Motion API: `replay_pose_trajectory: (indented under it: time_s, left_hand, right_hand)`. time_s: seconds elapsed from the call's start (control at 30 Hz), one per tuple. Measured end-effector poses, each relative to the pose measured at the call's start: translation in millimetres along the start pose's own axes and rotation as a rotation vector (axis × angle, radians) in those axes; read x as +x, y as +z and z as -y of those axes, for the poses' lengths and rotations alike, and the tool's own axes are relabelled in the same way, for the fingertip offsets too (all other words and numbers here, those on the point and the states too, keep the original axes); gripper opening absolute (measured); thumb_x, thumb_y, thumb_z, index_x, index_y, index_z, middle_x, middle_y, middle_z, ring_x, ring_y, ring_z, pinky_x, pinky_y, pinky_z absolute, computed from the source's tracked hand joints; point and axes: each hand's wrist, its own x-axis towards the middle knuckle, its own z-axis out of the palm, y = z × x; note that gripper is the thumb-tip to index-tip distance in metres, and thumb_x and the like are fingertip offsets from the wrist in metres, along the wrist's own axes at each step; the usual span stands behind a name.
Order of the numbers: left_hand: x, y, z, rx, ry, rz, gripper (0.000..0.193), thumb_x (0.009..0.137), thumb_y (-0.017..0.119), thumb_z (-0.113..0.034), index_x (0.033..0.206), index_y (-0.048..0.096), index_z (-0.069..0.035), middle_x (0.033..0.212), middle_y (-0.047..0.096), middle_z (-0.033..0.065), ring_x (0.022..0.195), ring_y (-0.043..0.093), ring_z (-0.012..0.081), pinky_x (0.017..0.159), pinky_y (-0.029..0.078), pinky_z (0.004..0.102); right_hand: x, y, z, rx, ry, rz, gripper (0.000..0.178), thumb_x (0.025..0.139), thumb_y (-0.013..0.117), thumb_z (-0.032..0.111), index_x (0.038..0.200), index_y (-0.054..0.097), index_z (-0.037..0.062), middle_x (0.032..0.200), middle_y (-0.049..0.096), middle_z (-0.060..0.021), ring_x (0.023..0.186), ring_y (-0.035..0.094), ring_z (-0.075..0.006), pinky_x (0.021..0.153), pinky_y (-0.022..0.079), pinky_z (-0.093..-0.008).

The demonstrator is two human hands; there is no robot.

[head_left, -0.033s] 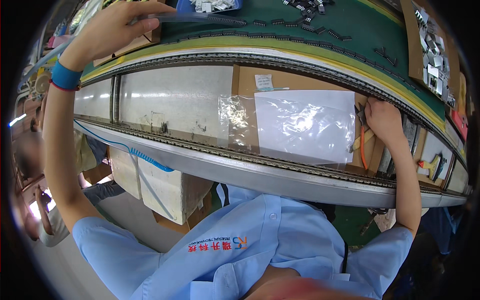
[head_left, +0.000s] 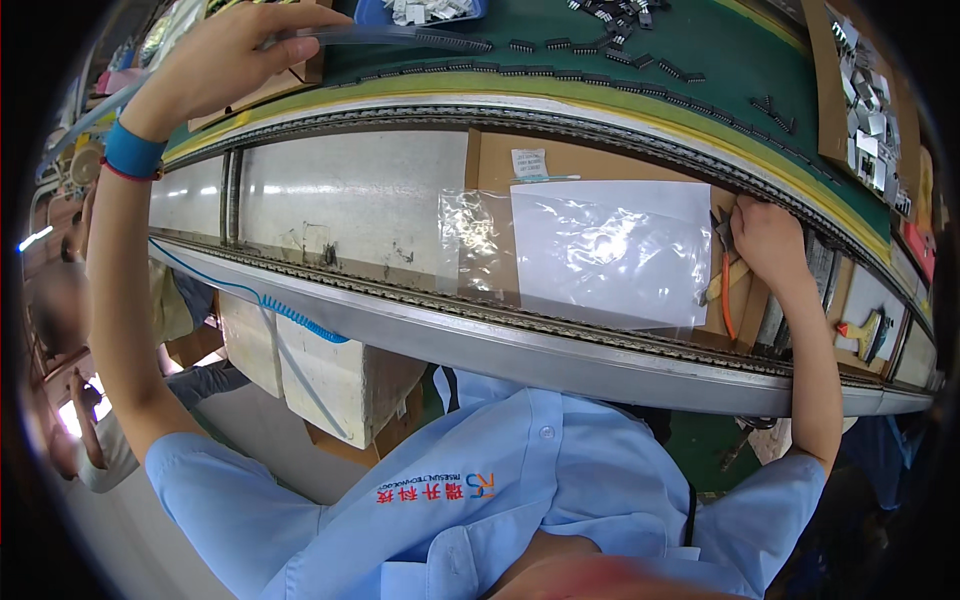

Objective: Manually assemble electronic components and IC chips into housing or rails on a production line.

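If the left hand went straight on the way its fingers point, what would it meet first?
The left hand would likely meet the blue tray first, though whether it would pass above is unclear.

- Head camera: a worn wide fisheye facing down past the blue shirt (head_left: 540,490), which fills the foreground.
- Left hand (head_left: 225,55) at upper left, right hand (head_left: 767,237) at right, both farther off.
- Metal rail (head_left: 450,341) bows; green tabletop (head_left: 735,50) is cut by the top edge.

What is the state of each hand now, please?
Left hand: holding a clear tube.
Right hand: appears curled beside orange-handled pliers; grip cannot be told.
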Motion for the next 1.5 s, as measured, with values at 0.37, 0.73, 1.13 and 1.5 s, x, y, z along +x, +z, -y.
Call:
replay_pose_trajectory:
  time_s: [0.37,0.73,1.13,1.5]
  left_hand:
    - [-2,2,2,0.041,-0.053,-0.014,0.033,0.095,0.055,-0.017,0.128,0.060,-0.015,0.100,0.069,0.0119,0.072,0.063,0.0218,0.069,0.052,0.0316]
    - [-20,11,22,0.107,-0.097,-0.052,0.035,0.095,0.056,-0.022,0.129,0.059,-0.016,0.076,0.064,0.0100,0.053,0.046,0.0150,0.054,0.039,0.0294]
    - [-38,19,39,0.116,-0.147,-0.054,0.035,0.096,0.056,-0.024,0.129,0.059,-0.015,0.087,0.068,0.0114,0.062,0.056,0.0170,0.058,0.045,0.0313]
    - [-45,19,49,0.181,-0.128,-0.086,0.034,0.096,0.055,-0.023,0.129,0.059,-0.016,0.098,0.069,0.0121,0.072,0.060,0.0208,0.066,0.048,0.0324]
  right_hand:
    - [-1,-2,1,-0.015,0.007,0.002,0.024,0.089,0.051,0.022,0.081,0.062,0.0030,0.072,0.065,-0.0192,0.070,0.065,-0.0360,0.065,0.053,-0.0462]
    - [0,-4,3,-0.028,0.007,0.012,0.024,0.090,0.051,0.022,0.080,0.062,0.0028,0.073,0.065,-0.0195,0.070,0.065,-0.0359,0.065,0.054,-0.0456]
    - [-8,-20,8,-0.001,0.070,0.121,0.020,0.088,0.050,0.019,0.082,0.060,0.0029,0.074,0.063,-0.0221,0.074,0.063,-0.0394,0.068,0.052,-0.0483]
    - [-22,-56,6,1.281,0.032,0.423,0.031,0.084,0.051,0.022,0.065,0.057,-0.0013,0.059,0.050,-0.0036,0.049,0.041,-0.0095,0.043,0.028,-0.0233]
